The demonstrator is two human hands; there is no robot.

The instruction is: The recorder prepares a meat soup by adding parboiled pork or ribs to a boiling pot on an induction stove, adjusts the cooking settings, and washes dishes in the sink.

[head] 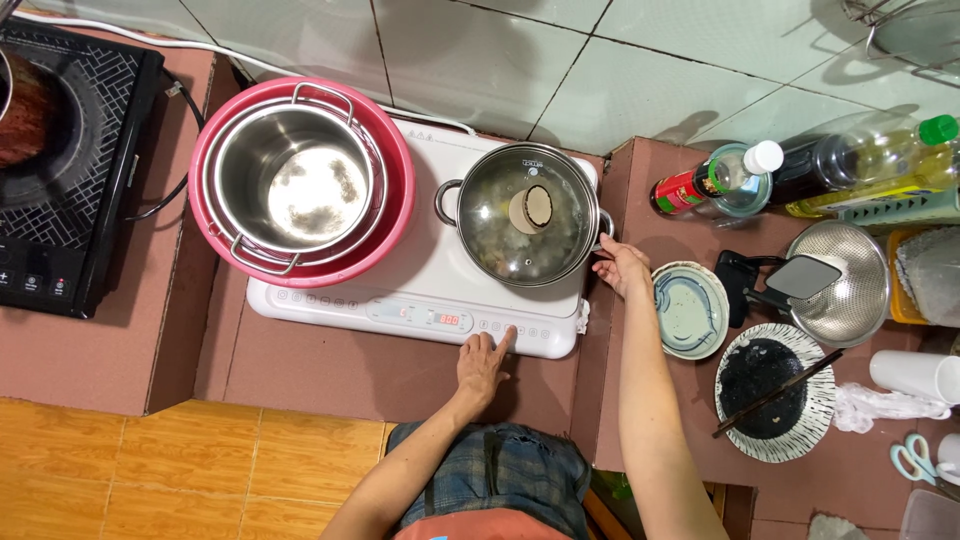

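A steel pot with a glass lid (524, 213) stands on the right half of a white induction cooker (400, 285). My left hand (482, 362) reaches to the cooker's front control strip, its index finger touching a button to the right of the red display (448, 319). My right hand (622, 265) rests at the pot's right side handle, fingers loosely bent against it. A steel pot (295, 185) sits inside a pink basin (385, 235) on the cooker's left half.
A black induction cooker (75, 170) with a dark pot sits at far left. Right of the white cooker lie a small patterned bowl (690, 310), a dark plate with chopsticks (775, 390), a steel bowl with a black tool (840, 285), bottles (800, 170), scissors (910, 458).
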